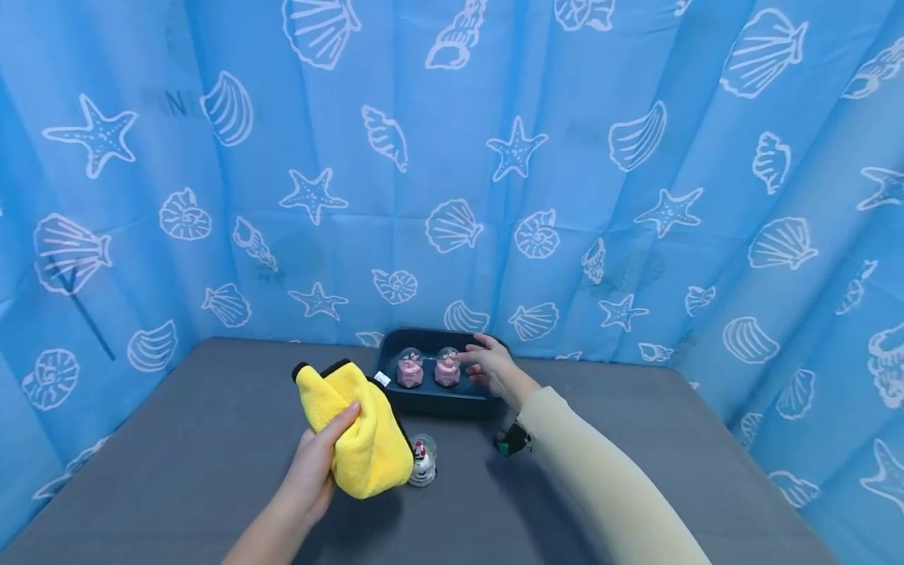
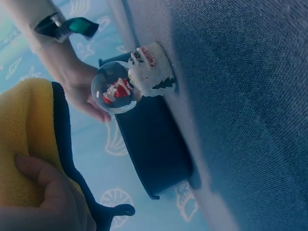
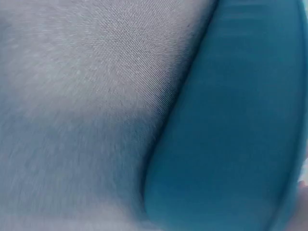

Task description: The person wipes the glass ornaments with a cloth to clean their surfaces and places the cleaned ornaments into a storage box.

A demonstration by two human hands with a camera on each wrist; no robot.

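My left hand (image 1: 318, 463) grips a folded yellow cloth (image 1: 370, 447) with black edging, thumb on top, above the table. Just right of the cloth a snow globe (image 1: 422, 461) with a red-and-white figure stands on the table; its white base (image 2: 153, 70) shows in the left wrist view. Two pink snow globes, a left one (image 1: 410, 369) and a right one (image 1: 446, 369), stand upright in a dark tray (image 1: 438, 402). My right hand (image 1: 494, 367) hovers over the tray's right part, fingers apart, beside the right pink globe. Whether a fingertip touches that globe I cannot tell.
A small white tag (image 1: 381, 378) lies at the tray's left end. A dark strap with a green patch (image 1: 510, 439) hangs at my right wrist. The grey table (image 1: 212, 439) ends at a blue shell-print curtain (image 1: 452, 157) behind the tray.
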